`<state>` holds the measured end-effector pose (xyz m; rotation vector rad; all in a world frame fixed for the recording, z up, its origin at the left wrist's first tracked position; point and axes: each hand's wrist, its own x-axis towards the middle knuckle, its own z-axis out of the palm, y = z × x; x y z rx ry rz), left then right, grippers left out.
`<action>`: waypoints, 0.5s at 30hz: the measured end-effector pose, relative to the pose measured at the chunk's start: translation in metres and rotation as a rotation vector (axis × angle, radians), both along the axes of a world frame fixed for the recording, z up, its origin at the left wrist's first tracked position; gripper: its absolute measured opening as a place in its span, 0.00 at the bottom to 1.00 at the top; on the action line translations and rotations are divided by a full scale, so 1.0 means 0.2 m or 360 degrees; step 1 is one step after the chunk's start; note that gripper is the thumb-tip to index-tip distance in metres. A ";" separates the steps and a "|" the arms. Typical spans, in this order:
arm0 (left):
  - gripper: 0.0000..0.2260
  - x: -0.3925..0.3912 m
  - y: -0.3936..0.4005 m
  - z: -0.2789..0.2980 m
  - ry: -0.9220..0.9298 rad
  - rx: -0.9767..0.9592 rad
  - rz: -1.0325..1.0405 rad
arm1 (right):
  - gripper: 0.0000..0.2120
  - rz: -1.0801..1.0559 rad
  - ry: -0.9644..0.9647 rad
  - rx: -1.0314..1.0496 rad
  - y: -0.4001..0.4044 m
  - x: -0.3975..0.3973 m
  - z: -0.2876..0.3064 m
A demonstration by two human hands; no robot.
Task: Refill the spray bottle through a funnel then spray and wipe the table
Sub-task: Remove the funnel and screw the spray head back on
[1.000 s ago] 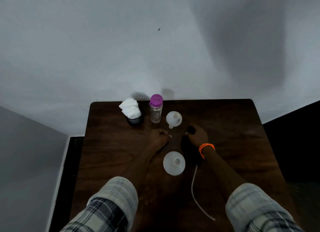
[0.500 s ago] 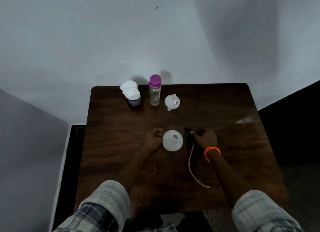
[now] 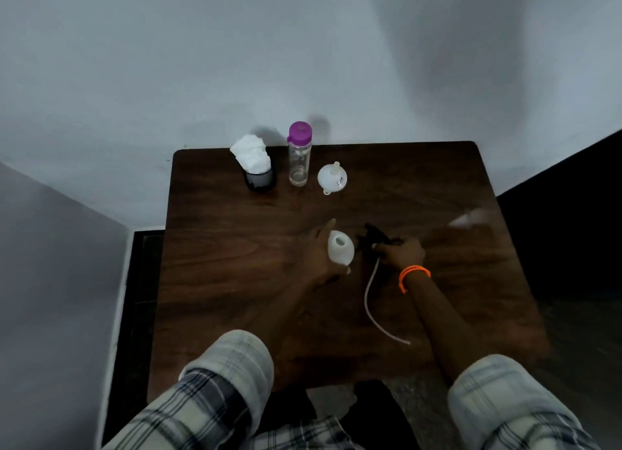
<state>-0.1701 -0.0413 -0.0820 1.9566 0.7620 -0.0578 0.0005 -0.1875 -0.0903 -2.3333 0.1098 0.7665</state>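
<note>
A white spray bottle body (image 3: 340,252) with its neck uncovered stands mid-table, and my left hand (image 3: 318,257) wraps around it. Just to its right my right hand (image 3: 400,252) holds the black spray head (image 3: 373,236), whose white dip tube (image 3: 372,301) trails across the table toward me. A white funnel (image 3: 332,178) lies mouth down at the back of the dark wooden table (image 3: 218,264). Next to it stands a clear water bottle (image 3: 299,160) with a purple cap.
A dark cup stuffed with white tissues (image 3: 254,161) sits at the back left, beside the water bottle. The table's far edge meets a pale wall. An orange band circles my right wrist (image 3: 413,274).
My view has tipped down toward the table. My left hand has gone from a fist beside the white bottle to gripping it. The right hand has kept the spray head, drawn a little nearer.
</note>
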 end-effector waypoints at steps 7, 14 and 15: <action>0.49 0.00 0.04 -0.04 -0.0004 0.0120 -0.0073 | 0.11 -0.0547 0.0364 0.0892 -0.11 0.04 0.20; 0.45 -0.07 0.06 -0.01 -0.0001 0.0170 -0.0164 | 0.06 -0.0708 0.0654 0.1673 -0.15 0.14 0.52; 0.44 -0.09 0.06 -0.03 0.0016 0.0183 -0.0139 | 0.05 -0.0744 0.0693 0.1806 -0.14 0.15 0.55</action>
